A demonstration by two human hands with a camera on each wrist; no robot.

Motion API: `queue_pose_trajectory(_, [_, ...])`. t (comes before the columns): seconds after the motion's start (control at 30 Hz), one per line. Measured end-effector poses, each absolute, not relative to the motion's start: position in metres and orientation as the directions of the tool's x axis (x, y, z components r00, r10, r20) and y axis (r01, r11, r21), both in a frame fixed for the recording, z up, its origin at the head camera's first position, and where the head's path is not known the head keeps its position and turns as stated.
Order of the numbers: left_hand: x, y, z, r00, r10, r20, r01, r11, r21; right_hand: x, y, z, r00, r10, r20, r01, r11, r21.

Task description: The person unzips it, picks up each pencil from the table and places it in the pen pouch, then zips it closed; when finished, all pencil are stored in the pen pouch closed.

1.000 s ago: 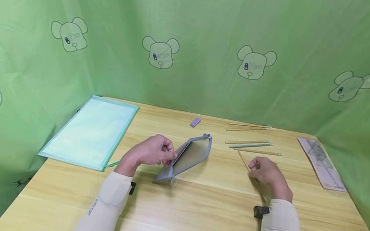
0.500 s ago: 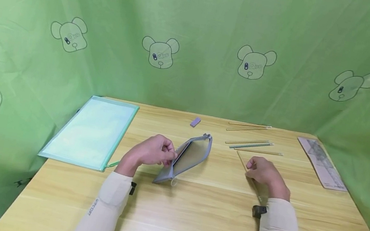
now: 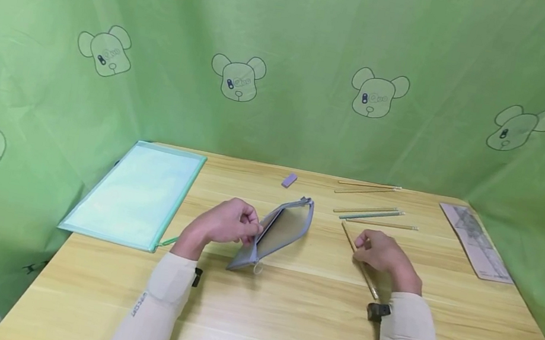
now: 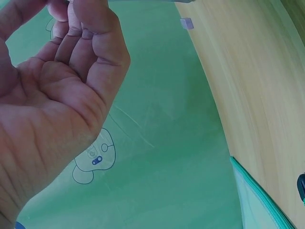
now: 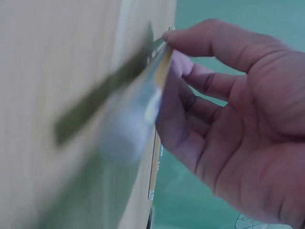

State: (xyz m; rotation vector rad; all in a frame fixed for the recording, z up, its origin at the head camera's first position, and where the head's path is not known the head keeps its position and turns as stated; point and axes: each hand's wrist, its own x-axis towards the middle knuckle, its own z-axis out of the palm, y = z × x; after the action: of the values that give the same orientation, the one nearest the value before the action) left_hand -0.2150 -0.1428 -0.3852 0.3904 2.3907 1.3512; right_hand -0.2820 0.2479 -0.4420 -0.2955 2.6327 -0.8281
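My left hand (image 3: 227,224) pinches the near-left edge of a grey zip pouch (image 3: 289,232), whose mouth gapes towards the right. Something flat and dark-edged shows inside it. In the left wrist view, the left hand (image 4: 66,81) has its fingers curled, and most of the pouch is out of frame. Right of the pouch, my right hand (image 3: 384,254) holds a pencil (image 3: 350,236) between thumb and fingers, slanting just over the table. The right wrist view has the pencil's blurred eraser end (image 5: 126,129) close to the camera, with the right hand (image 5: 228,119) gripping farther along.
Several pencils (image 3: 372,214) lie beyond my right hand, with two more pencils (image 3: 366,191) behind them. A purple eraser (image 3: 289,180) sits near the back edge. A teal-edged zip folder (image 3: 135,195) lies left, and a pack of rulers (image 3: 474,240) lies right. Green curtains (image 3: 280,123) surround the table.
My right hand has shifted left with the pencil, towards the pouch, and more of the pencil's near end shows. The left hand and pouch stay put.
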Motion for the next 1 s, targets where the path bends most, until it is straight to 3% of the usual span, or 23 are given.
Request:
queue_pose_trajectory(0.17, [-0.215, -0.142, -0.386, -0.895, 0.412, -0.172, 0.064, 0.501, 0.863, -0.282, 0.241, -0.435, -0.911, -0.352, -0.215, -0.112, 0.712, -0.693])
queue_pose_trajectory(0.4, [-0.215, -0.142, -0.386, -0.898, 0.409, -0.164, 0.071, 0.502, 0.862, -0.273, 0.225, -0.403, -0.869, -0.465, -0.172, -0.083, 0.479, -0.874])
queue_pose_trajectory(0.57, [-0.215, -0.142, -0.385, -0.902, 0.4, -0.163, 0.067, 0.501, 0.863, -0.264, 0.213, -0.384, -0.815, -0.557, -0.162, -0.093, 0.401, -0.911])
queue_pose_trajectory(0.8, [-0.216, -0.142, -0.387, -0.905, 0.393, -0.161, 0.063, 0.499, 0.864, -0.255, 0.197, -0.377, -0.684, -0.704, -0.19, -0.134, 0.377, -0.916])
queue_pose_trajectory(1.0, [-0.214, -0.138, -0.386, -0.901, 0.403, -0.164, 0.069, 0.504, 0.861, -0.255, 0.183, -0.388, -0.688, -0.693, -0.212, -0.126, 0.403, -0.906])
